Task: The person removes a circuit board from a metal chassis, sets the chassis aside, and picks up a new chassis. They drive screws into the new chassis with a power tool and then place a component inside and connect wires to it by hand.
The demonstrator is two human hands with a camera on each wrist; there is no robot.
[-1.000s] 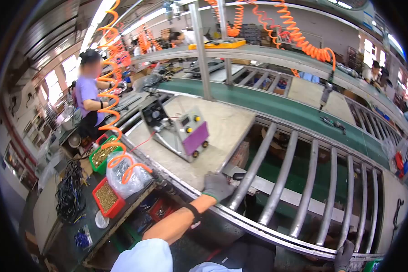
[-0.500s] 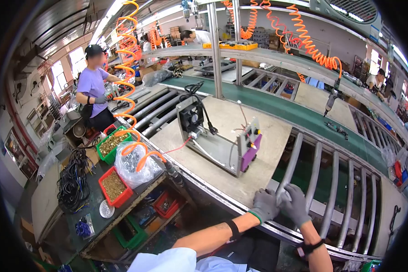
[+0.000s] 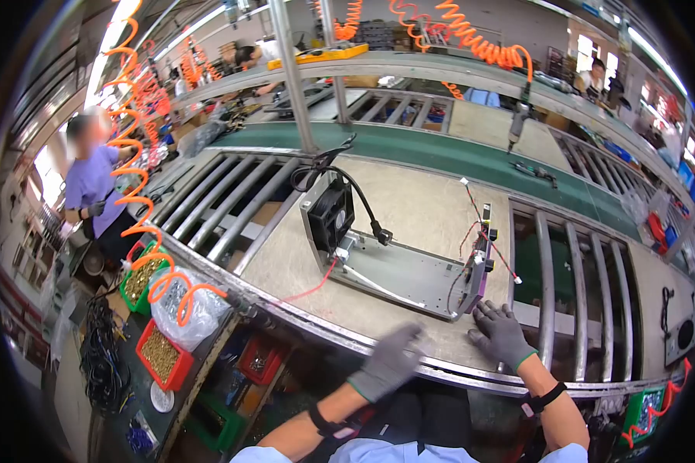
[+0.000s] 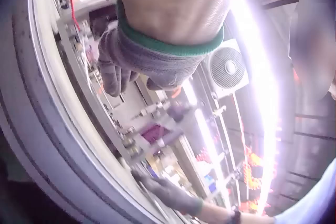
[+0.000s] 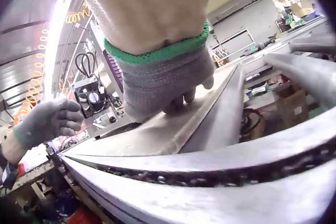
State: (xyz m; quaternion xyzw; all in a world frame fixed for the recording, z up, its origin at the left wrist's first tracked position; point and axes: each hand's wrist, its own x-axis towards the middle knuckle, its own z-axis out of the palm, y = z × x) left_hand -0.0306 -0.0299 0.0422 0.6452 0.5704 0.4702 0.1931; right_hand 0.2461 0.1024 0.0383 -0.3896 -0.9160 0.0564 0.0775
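Observation:
In the head view, a grey metal chassis (image 3: pixel 409 270) lies on a pale board (image 3: pixel 286 285). A black fan (image 3: pixel 333 217) stands at its left end and a purple-edged panel (image 3: pixel 480 270) with loose wires at its right end. My right hand (image 3: pixel 502 336) rests with its fingers on the board beside that panel; the right wrist view shows this hand (image 5: pixel 165 85) over the board too. My left hand (image 3: pixel 388 363) hovers over the board's front edge, fingers relaxed and holding nothing. Blurred in the left wrist view is the left hand (image 4: pixel 152 58).
Metal rollers (image 3: pixel 546 293) lie on both sides of the board, with a green belt (image 3: pixel 409 150) behind. Red (image 3: pixel 163 354) and green parts bins stand at left, near a coiled orange hose (image 3: pixel 135 181). Another board with a fan unit (image 3: pixel 680 336) is at far right. A person (image 3: pixel 93 189) stands at left.
The board and chassis have moved right along the rollers. My right hand came from the far right rail to the board's corner and now rests on the board; my left hand has lifted off.

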